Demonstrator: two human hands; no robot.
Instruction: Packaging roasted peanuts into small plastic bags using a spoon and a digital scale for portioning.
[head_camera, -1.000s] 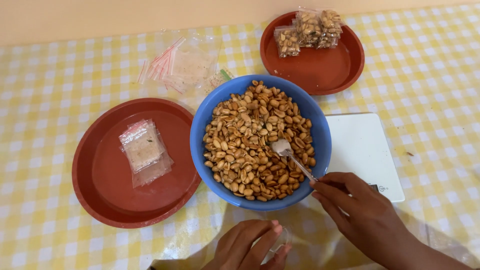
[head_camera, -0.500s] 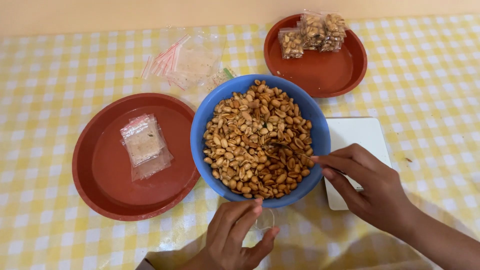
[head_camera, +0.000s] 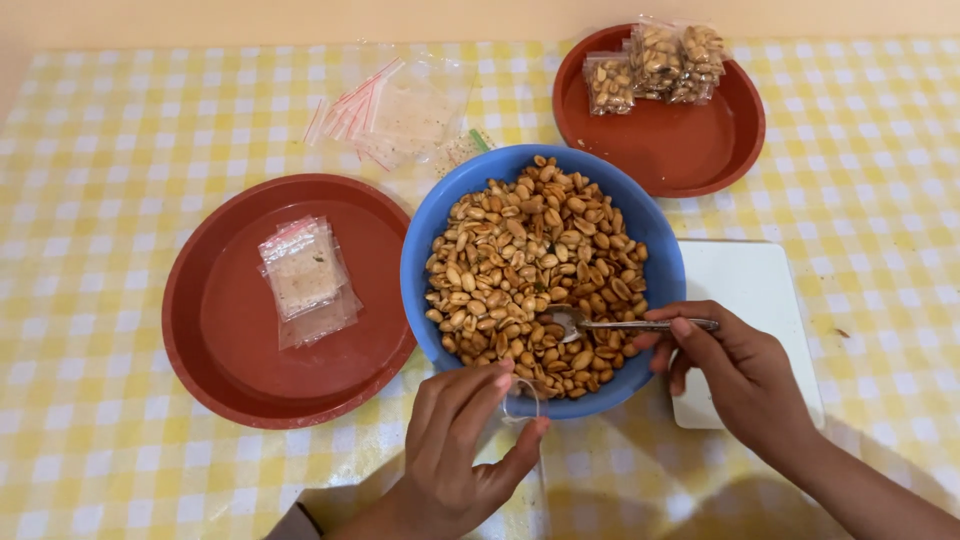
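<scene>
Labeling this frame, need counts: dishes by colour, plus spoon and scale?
Red plates: 2, left one and far one
Blue bowl: 1
Metal spoon: 1, held by right hand
White scale: 1
Total: 5

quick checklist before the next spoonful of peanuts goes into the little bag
1. Spoon held in the right hand: ok, fingers grip the handle.
2. Spoon bowl down among the peanuts: ok, though how full it is cannot be told.
3. Small clear bag in the left hand: ok, pinched at the blue bowl's near rim.
4. Bag mouth open: cannot tell, the plastic is too clear and small.
5. White scale free for weighing: not ok, the right hand lies over its near part.
6. Room on the far red plate for filled bags: ok.
</scene>
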